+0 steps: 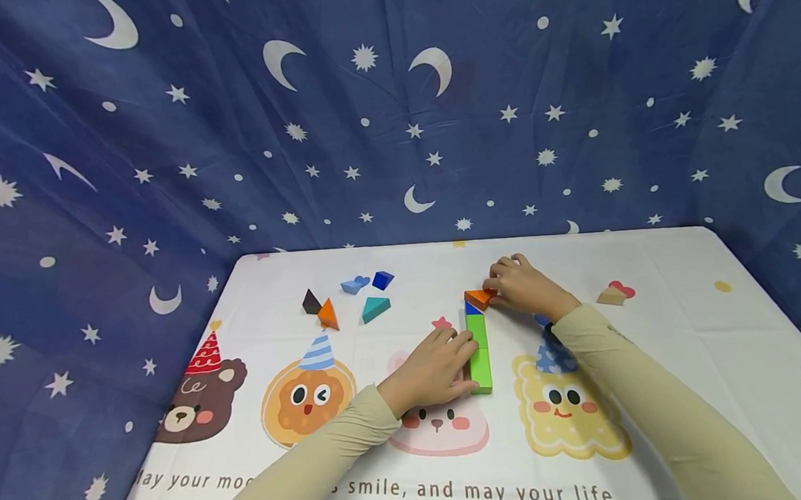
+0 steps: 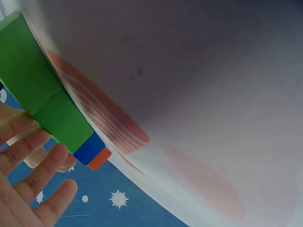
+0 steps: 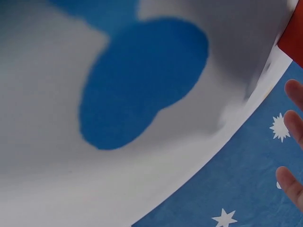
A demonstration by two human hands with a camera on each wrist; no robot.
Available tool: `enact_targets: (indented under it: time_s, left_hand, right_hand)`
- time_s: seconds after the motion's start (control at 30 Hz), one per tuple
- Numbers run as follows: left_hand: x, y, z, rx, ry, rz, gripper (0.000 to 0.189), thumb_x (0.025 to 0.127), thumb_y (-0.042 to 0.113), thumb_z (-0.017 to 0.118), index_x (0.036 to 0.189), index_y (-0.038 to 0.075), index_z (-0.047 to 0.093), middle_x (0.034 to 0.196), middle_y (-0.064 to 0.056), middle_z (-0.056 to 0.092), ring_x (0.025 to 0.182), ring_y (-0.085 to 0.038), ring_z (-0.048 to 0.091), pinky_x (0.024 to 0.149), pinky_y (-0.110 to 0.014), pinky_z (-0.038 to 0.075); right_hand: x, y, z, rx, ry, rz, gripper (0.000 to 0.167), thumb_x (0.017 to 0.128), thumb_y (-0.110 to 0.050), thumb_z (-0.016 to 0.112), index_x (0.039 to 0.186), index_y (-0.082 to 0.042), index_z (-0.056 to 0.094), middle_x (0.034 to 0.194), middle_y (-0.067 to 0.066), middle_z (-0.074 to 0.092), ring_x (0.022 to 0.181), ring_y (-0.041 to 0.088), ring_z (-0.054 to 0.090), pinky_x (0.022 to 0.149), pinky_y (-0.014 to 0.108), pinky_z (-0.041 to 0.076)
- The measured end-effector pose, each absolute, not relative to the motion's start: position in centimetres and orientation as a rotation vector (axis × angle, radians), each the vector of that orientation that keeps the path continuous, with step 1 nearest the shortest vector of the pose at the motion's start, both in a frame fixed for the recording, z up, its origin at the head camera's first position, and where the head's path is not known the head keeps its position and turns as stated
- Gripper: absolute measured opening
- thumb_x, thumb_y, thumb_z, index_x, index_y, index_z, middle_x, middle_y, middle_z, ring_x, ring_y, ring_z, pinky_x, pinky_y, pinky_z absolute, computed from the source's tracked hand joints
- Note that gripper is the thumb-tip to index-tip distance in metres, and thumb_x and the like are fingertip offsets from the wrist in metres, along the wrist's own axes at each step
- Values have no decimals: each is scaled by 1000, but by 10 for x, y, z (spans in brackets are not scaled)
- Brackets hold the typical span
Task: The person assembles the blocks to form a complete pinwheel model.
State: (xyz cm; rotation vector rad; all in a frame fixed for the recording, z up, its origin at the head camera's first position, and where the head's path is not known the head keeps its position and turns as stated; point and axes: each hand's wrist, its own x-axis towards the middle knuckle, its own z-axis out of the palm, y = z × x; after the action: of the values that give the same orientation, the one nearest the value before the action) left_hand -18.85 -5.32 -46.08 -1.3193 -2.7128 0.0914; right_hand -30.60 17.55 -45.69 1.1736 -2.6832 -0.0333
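Two beige sleeves (image 1: 318,465) reached over the printed white desk (image 1: 714,352). At 9 o'clock of the lower green block (image 1: 480,372) and the upper green block (image 1: 476,328), laid end to end, the left hand (image 1: 437,367) kept a loose grip, its fingers spread and touching their side. A blue block (image 1: 473,308) met the upper one's 12 o'clock end, with an orange block (image 1: 478,299) beyond it. The right hand (image 1: 524,284), at 3 o'clock of that orange piece, had a narrow grip, pinching its end. Farther toward 3 o'clock lay a tan block (image 1: 610,296). Toward 9 o'clock were an orange wedge (image 1: 328,315), a teal block (image 1: 375,309) and a black wedge (image 1: 311,303); behind them, a pale-blue block (image 1: 352,287) and a navy block (image 1: 382,280). A starry curtain (image 1: 393,146) hung at 12 o'clock.
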Motion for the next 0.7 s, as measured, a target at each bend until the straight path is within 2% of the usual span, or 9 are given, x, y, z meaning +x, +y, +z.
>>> enact_targets:
  time_s: [0.2,0.7]
  left_hand:
    - [-188,-53,-460,-1318,-2710,89,51,89,56,49,122,17,48,130,0,50,116,-19,49,107,-33,37]
    - [-189,-51,-460,-1311,-2743,103,52,90,57,47,125,17,47,133,-1,50,119,-20,48,108,-34,36]
  right_hand:
    - [-309,175,-456,1180,-2675,-34,21,78,-28,75,95,-16,71,92,7,64,94,27,57,90,54,41]
    - [-292,176,-454,1208,-2709,14,25,77,-31,76,97,-17,71,96,6,65,98,26,56,93,56,41]
